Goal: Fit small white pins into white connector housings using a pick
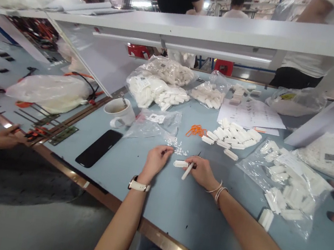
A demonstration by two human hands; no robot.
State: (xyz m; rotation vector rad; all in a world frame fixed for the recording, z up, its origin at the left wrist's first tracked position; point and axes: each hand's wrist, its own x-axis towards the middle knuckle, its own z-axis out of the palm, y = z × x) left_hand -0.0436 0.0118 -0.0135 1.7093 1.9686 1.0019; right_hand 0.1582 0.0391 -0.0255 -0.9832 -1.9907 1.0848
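My right hand (200, 172) is closed around a white ribbed plastic block (180, 164) and a white pen-like tool (187, 171) with a thin dark tip. To its left, my left hand (157, 158) has thumb and index finger pinched together; anything between them is too small to make out. Tiny white plastic pieces (179, 148) lie scattered just beyond my fingertips. Farther back are a small heap of orange pieces (196, 130) and a pile of similar white blocks (233, 134).
A black phone (98, 148) and a mug (119, 112) with a spoon stand to the left. Bags of white parts (161, 83) sit at the back, another bag (288, 185) at the right. A shelf (184, 27) spans overhead. A co-worker's hand (5, 137) is far left.
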